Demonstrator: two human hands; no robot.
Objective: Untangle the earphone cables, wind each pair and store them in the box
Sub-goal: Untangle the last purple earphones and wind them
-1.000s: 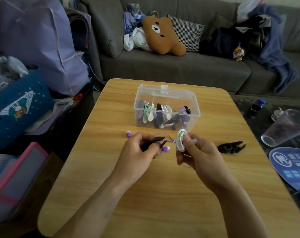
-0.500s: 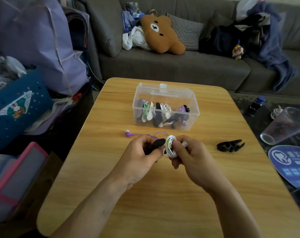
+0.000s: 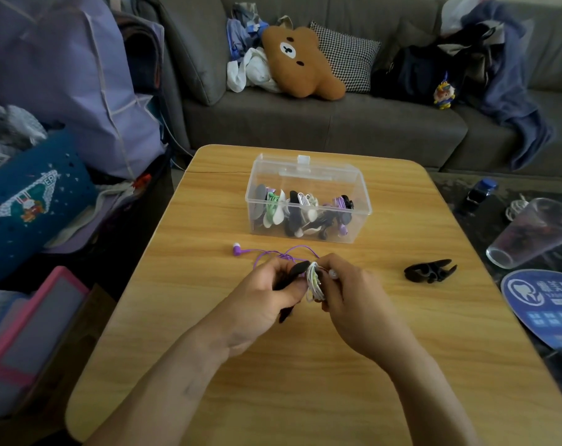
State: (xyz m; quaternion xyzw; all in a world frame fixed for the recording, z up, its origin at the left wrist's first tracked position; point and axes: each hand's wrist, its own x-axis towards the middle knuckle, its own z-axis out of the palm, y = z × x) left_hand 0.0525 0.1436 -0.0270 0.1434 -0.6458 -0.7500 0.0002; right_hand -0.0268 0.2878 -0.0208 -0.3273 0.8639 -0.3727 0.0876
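A: Hands meet at mid-table. The left hand (image 3: pixel 266 296) curls round a black winder clip (image 3: pixel 293 274), thumb on top, and the right hand (image 3: pixel 350 296) pinches a white earphone coil (image 3: pixel 313 281) just beside it.

B: And the purple one?

A: The purple earphone cable (image 3: pixel 275 252) loops out from between the fingers across the wooden table (image 3: pixel 305 381), its earbud (image 3: pixel 237 249) lying to the left, apart from both hands.

B: Where's the box?

A: The clear box (image 3: pixel 308 201) stands beyond the hands, lid tipped open at the back, wound pairs packed inside in black, white, green and purple.

B: Anything else nearby?

A: A spare black clip (image 3: pixel 431 271) lies to the right, well apart. Behind, a bear cushion (image 3: pixel 300 61) rests on the grey sofa (image 3: pixel 321 127).
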